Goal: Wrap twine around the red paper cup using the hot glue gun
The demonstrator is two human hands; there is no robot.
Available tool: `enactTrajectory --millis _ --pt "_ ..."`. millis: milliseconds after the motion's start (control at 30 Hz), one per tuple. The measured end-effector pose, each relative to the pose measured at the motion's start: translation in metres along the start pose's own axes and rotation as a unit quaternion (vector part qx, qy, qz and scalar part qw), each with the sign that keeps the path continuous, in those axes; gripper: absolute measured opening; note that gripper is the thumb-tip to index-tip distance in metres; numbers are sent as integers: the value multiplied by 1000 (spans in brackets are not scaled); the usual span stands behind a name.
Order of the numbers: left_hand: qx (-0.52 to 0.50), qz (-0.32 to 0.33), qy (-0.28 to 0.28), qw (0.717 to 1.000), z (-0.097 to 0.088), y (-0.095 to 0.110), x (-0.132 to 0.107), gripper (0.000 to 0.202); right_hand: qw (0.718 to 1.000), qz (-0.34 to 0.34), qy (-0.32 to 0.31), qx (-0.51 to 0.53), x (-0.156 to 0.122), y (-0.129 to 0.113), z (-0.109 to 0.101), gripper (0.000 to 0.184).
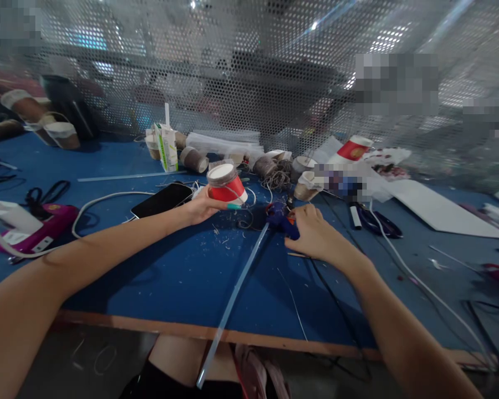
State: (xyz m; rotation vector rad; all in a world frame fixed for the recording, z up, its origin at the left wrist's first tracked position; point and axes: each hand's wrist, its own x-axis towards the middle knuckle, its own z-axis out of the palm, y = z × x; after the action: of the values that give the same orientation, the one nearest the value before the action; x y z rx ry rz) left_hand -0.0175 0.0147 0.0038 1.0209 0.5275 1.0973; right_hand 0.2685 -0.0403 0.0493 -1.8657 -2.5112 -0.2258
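A red and white paper cup (228,191) is held in my left hand (203,205) above the table, tilted, with grey-brown twine wound round one end and a white disc showing there. My right hand (310,230) has its fingers curled on a blue hot glue gun (279,217). From the gun's rear a long translucent glue stick (237,299) reaches past the table's front edge. Part of the gun is hidden behind my right hand. A loose ball of twine (278,176) lies behind the gun.
A black phone (163,199) lies left of the cup. Twine-wrapped cups (194,159), a drink carton (166,147) and another red cup (353,149) stand or lie farther back. White cables (416,277) cross the table, and a purple power strip (45,227) sits left. Perforated metal mesh (241,77) rises behind.
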Motion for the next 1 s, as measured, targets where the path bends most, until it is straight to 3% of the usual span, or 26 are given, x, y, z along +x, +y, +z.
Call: enactTrajectory --millis 167,300,433,533,600,767,867,1000 --pt "-33 -38 22 999 2 5 -2 49 998 29 22 -52 1 -26 -2 31" --pt "-77 -46 51 995 7 8 -2 41 997 57 45 8 7 -12 -3 32" --pt "-112 -56 66 990 9 8 0 34 983 28 150 99 10 5 -3 28" --pt "-114 -64 48 990 8 6 1 36 959 27 226 167 4 4 -7 12" --pt "-110 -66 27 991 7 5 2 40 934 46 260 242 -2 -4 -10 18" --pt "-111 -64 3 992 5 3 4 34 875 96 226 417 -12 -30 -15 39" --pt "-113 -71 -1 991 4 4 4 36 857 116 236 442 -19 -42 -18 39" --pt "-102 -72 -7 992 4 4 4 42 829 92 317 451 -32 -54 -18 32"
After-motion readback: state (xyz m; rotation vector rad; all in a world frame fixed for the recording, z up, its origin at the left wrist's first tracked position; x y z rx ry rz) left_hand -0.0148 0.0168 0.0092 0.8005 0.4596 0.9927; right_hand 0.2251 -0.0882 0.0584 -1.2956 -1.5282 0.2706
